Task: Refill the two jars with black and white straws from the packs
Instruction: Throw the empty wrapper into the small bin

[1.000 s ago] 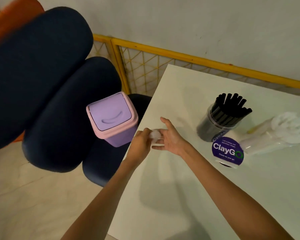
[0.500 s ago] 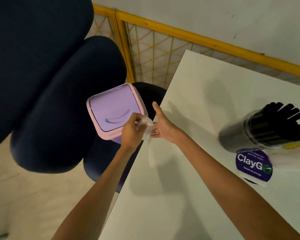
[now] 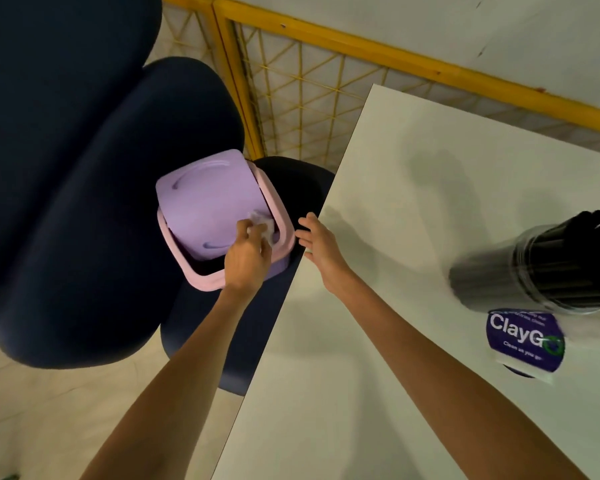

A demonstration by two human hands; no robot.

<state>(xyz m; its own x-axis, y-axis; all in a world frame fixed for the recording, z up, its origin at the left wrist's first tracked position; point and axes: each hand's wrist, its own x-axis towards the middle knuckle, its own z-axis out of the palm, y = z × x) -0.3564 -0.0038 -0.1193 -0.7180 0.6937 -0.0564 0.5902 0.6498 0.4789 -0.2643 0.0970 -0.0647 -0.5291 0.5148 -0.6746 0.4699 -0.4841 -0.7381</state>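
**Pack wrapper goes into the bin**

The left hand (image 3: pixel 248 258) pinches a crumpled white wrapper (image 3: pixel 262 225) in its grip and presses it onto the purple bin's swing lid (image 3: pixel 205 202), which tips inward. The right hand (image 3: pixel 321 245) hovers at the counter (image 3: pixel 361 341) edge, its grip wide and empty. The jar of black straws (image 3: pixel 534 271) stands on the counter, far right. The step looks like clearing waste, and next the wrapper must drop through the gap. Half a second earlier both hands met at the wrapper and the lid lay shut.
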